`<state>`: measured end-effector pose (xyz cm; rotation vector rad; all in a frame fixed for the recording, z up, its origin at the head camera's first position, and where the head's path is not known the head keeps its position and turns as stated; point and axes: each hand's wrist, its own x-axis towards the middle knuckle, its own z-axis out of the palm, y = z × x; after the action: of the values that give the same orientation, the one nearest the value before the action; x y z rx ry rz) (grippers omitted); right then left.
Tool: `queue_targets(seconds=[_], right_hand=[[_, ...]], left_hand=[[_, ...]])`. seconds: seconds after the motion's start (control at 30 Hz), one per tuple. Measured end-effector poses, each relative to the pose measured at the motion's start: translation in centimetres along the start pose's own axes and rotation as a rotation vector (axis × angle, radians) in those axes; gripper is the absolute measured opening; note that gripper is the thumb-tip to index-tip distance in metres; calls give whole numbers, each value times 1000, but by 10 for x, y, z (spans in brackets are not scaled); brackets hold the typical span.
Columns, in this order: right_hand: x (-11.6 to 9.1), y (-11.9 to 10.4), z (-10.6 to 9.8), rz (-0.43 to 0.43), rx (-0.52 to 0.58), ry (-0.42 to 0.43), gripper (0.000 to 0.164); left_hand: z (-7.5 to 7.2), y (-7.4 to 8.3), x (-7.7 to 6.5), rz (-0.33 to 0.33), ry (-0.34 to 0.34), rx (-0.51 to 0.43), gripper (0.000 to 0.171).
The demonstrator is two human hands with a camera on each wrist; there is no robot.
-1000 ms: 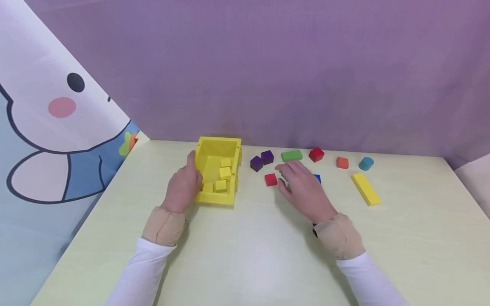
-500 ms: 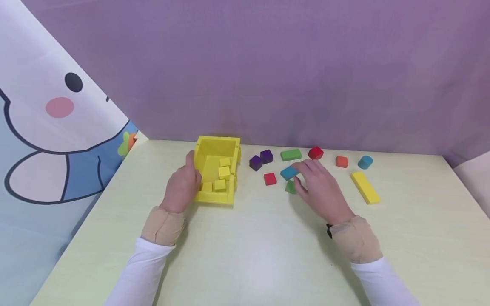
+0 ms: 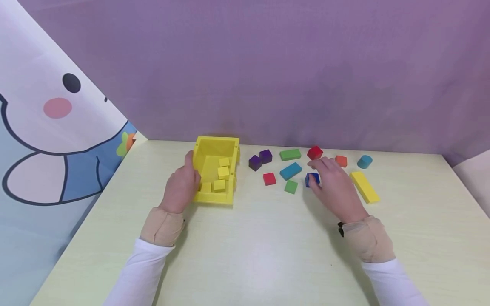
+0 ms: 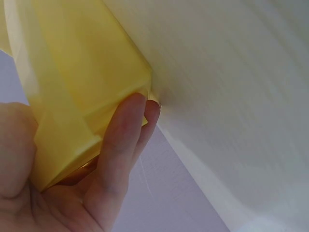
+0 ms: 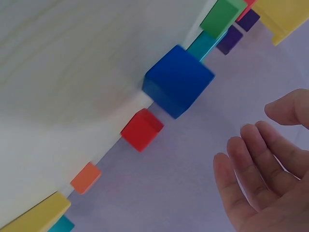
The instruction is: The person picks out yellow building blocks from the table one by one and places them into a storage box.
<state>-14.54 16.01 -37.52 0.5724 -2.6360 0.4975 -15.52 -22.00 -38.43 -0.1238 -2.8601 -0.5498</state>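
My left hand (image 3: 179, 188) grips the left side of a yellow plastic box (image 3: 232, 199); in the left wrist view its fingers curl round the box wall (image 4: 96, 58). Several small yellow cubes (image 3: 223, 173) lie inside the box. My right hand (image 3: 337, 189) hovers at a dark blue cube (image 3: 307, 180), thumb and fingers apart. In the right wrist view the blue cube (image 5: 177, 81) stands on the table, away from the fingertips (image 5: 248, 133), and nothing is between them. Left of the blue cube lie a light blue block (image 3: 290, 171) and a green piece (image 3: 291, 187).
Two purple cubes (image 3: 254, 163) and a red cube (image 3: 269, 179) sit right of the box. A green block (image 3: 290, 154) and another red cube (image 3: 315, 152) lie farther back. An orange cube (image 3: 341, 161), blue cylinder (image 3: 365, 161) and long yellow block (image 3: 364, 187) are at the right.
My right hand has moved right from over the light blue block and green piece, uncovering both, to the dark blue cube. The left hand stays on the box.
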Motion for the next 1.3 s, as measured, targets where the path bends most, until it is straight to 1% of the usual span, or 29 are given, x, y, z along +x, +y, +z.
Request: queue_targets(seconds=[0.23,0.47,0.6,0.73,0.93,1.17,1.3], right_hand=[[-1,10,-2,35,-1,-21,34],[-1,19,-7,146,16,-39,37],[-3,28,-10,181,-3,-34,37],[-7,41,-12,207,-39,-36,36],[-15,56,-16,275,-110,-79,39],[-20,66,-17,333,-117,-108,41],[-22,70,-19,392,-129,-186,46]], left_hand=[[1,-1,0,0,-1,5,55],[0,-1,0,-15,-27,1,55],[0,-1,0,-19,-29,3,56],[0,-2,0,-19,-25,4,56],[0,-1,0,-15,-16,0,56],[0,0,1,-21,-25,1,57],[0,0,1,-20,-27,-2,57]])
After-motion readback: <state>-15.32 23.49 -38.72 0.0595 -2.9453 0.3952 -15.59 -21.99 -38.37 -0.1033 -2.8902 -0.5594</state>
